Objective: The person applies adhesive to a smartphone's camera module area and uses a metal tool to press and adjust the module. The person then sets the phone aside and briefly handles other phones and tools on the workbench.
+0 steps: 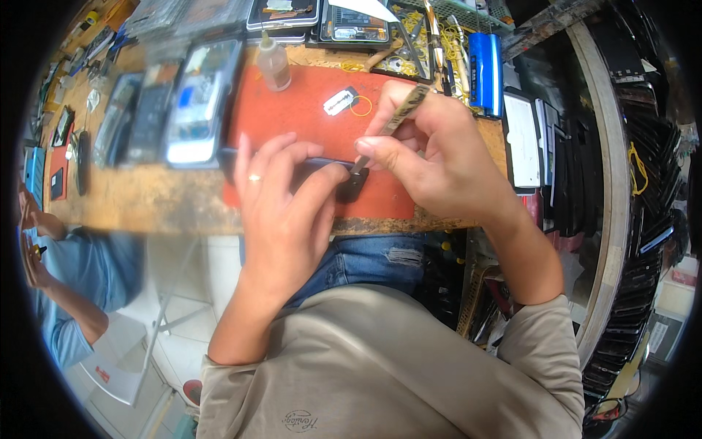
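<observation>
A dark phone lies on the orange-red mat, mostly covered by my left hand. My left hand holds it down, with the thumb and index finger near its right end. Between the thumb and fingers of my right hand is a slim tool with a patterned tan handle. The tool slants down, its dark tip touching the phone's edge beside my left index fingertip; the tip's exact shape is too small to tell. Farther back on the mat lie a razor blade and a yellow rubber band.
A clear dropper bottle stands at the mat's back. Phones in trays line the left. Behind are parts trays, a blue box and tangled yellow bands. Dark phones fill the right rack. Another person's hands show far left.
</observation>
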Demonstrator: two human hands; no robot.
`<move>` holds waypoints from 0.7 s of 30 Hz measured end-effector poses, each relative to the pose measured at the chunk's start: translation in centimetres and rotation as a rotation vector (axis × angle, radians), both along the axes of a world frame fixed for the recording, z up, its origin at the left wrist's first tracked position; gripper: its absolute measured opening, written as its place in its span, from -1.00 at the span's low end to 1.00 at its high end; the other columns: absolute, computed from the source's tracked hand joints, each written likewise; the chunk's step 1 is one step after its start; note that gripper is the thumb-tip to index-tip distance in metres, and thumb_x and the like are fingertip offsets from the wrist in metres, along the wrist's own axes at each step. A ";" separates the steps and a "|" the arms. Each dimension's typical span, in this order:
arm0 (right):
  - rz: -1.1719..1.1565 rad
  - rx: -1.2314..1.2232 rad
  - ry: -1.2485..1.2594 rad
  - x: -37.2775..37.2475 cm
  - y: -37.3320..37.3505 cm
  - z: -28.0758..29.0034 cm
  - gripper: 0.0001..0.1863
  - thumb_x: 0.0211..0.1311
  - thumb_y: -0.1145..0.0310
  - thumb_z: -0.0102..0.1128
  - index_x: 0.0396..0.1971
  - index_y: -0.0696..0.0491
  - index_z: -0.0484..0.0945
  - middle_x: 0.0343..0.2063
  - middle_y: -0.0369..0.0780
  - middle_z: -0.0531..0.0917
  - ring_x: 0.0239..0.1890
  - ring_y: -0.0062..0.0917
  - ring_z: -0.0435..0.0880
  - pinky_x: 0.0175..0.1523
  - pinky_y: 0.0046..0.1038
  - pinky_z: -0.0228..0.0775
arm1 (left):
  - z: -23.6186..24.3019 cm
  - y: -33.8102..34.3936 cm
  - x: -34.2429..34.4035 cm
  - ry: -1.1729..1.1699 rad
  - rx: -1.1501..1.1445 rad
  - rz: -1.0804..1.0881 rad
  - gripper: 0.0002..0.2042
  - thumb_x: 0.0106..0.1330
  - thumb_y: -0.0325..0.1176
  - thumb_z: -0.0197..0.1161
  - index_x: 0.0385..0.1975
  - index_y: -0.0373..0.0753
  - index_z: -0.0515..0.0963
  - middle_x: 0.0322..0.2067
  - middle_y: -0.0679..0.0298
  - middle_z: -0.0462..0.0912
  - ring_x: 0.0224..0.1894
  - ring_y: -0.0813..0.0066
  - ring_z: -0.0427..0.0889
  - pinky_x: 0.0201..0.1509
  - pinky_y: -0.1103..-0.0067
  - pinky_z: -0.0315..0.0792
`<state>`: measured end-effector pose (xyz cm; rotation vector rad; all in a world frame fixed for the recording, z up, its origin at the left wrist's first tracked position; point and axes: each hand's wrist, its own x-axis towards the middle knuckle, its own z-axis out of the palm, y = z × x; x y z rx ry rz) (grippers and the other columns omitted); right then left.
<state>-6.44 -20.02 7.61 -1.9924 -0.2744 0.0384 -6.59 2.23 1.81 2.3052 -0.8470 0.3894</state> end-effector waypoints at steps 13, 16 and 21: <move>0.014 -0.012 0.015 -0.1 0.1 -0.4 -0.87 0.47 0.59 0.36 -0.28 0.17 0.55 -0.39 -0.33 0.68 -0.33 -0.81 0.65 -0.27 -0.66 0.48 | 0.0 0.1 -0.1 -0.007 -0.002 0.005 -0.78 0.25 -0.54 0.45 -0.14 -0.11 0.75 0.04 0.21 0.69 0.31 -0.05 0.61 0.63 -0.15 0.10; 0.040 -0.057 0.006 0.2 0.3 -0.4 -0.87 0.46 0.60 0.34 -0.28 0.17 0.54 -0.42 -0.34 0.67 -0.38 -0.84 0.61 -0.32 -0.66 0.44 | -0.1 0.1 -0.1 -0.012 -0.007 0.005 -0.78 0.25 -0.54 0.45 -0.14 -0.12 0.75 0.03 0.21 0.69 0.30 -0.05 0.61 0.63 -0.15 0.10; 0.033 -0.064 -0.035 0.2 0.5 -0.8 -0.86 0.46 0.60 0.35 -0.28 0.17 0.53 -0.44 -0.34 0.66 -0.39 -0.83 0.60 -0.32 -0.65 0.45 | -0.3 0.0 0.0 -0.032 -0.019 0.003 -0.67 0.10 -0.54 0.50 -0.11 -0.07 0.76 0.03 0.18 0.65 0.25 -0.08 0.60 0.59 -0.17 0.16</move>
